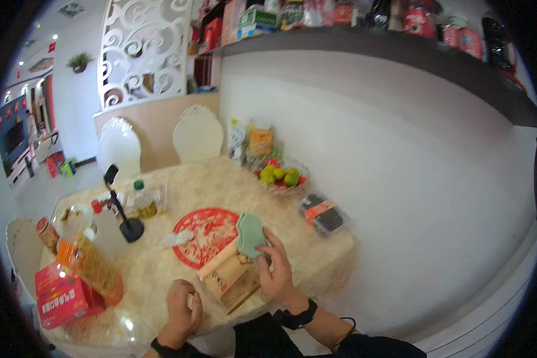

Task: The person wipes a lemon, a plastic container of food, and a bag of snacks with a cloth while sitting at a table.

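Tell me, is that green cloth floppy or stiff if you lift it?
Probably floppy: the green cloth bends and bunches where the right hand holds it. It likely weighs little, since it looks thin. It should not roll, as it lies slumped against the brown box.

Marble-patterned table (179, 185) with red round mat (206, 235), fruit bowl (282, 179), red box (62, 301), oil bottle (92, 262).

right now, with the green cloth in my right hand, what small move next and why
Probably draw the green cloth a little further across the tan box. The right hand pinches the cloth at the box's far end, half over the red round mat, while the left hand rests closed, apart from the box.
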Demonstrator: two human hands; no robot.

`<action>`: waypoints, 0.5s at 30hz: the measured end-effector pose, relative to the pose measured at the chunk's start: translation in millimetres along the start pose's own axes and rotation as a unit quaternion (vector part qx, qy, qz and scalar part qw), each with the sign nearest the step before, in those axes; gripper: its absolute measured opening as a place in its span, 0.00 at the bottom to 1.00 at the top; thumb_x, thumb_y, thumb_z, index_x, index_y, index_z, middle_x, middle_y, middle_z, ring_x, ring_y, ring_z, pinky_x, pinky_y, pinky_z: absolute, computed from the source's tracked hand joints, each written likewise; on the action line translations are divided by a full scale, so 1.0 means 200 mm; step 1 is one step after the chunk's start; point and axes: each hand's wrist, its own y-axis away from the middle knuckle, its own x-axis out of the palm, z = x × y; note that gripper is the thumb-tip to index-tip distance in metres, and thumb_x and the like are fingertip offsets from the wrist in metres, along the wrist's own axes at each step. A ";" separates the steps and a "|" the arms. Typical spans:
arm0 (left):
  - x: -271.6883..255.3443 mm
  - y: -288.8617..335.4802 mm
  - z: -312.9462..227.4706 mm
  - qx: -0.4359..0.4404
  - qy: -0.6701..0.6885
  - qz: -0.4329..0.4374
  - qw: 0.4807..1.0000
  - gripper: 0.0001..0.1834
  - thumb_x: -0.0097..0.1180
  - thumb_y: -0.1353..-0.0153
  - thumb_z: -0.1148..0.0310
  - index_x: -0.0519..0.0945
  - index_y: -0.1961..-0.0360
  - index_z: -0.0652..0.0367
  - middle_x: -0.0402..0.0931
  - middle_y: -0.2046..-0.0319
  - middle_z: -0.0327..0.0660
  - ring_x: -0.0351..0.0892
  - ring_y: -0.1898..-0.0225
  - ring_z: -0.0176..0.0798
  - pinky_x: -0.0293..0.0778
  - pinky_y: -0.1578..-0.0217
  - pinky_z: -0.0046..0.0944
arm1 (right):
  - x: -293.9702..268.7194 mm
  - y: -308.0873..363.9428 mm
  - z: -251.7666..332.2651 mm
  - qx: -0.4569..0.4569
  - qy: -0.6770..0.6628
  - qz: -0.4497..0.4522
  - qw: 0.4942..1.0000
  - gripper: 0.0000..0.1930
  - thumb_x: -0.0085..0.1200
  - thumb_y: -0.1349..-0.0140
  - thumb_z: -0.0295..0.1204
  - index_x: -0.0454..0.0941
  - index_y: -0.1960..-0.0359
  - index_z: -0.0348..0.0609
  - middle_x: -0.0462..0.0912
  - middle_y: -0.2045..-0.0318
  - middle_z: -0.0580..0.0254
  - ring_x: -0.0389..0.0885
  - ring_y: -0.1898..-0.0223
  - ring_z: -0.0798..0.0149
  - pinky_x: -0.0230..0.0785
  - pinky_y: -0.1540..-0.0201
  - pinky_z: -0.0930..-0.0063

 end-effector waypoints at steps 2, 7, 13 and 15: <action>-0.04 -0.10 0.00 -0.021 0.022 0.003 1.000 0.21 0.66 0.49 0.73 0.71 0.56 0.65 0.73 0.61 0.55 0.75 0.61 0.56 0.73 0.62 0.49 | 0.01 0.01 -0.01 -0.027 0.012 -0.023 0.999 0.10 0.47 0.32 0.21 0.68 0.51 0.32 0.60 0.32 0.35 0.62 0.32 0.39 0.62 0.36 0.57; 0.04 -0.24 0.23 0.055 -0.031 0.264 0.963 0.23 0.61 0.44 0.70 0.72 0.47 0.65 0.74 0.56 0.55 0.77 0.56 0.59 0.76 0.57 0.49 | 0.03 0.05 0.07 -0.025 0.032 -0.018 0.999 0.08 0.46 0.33 0.19 0.68 0.53 0.35 0.61 0.33 0.38 0.59 0.29 0.43 0.57 0.33 0.59; 0.15 -0.18 0.23 -0.031 0.007 0.265 0.964 0.20 0.56 0.41 0.69 0.76 0.47 0.62 0.77 0.55 0.54 0.79 0.59 0.59 0.78 0.61 0.50 | 0.15 0.14 0.15 -0.042 0.021 0.050 0.998 0.07 0.50 0.30 0.26 0.67 0.56 0.38 0.62 0.33 0.38 0.56 0.28 0.41 0.56 0.32 0.55; 0.16 -0.18 0.14 0.047 0.019 0.183 0.982 0.20 0.56 0.41 0.69 0.76 0.47 0.63 0.78 0.56 0.55 0.80 0.59 0.59 0.78 0.60 0.50 | 0.15 0.15 0.20 0.012 -0.020 0.025 0.999 0.10 0.50 0.32 0.22 0.69 0.51 0.36 0.61 0.32 0.41 0.60 0.30 0.47 0.58 0.33 0.59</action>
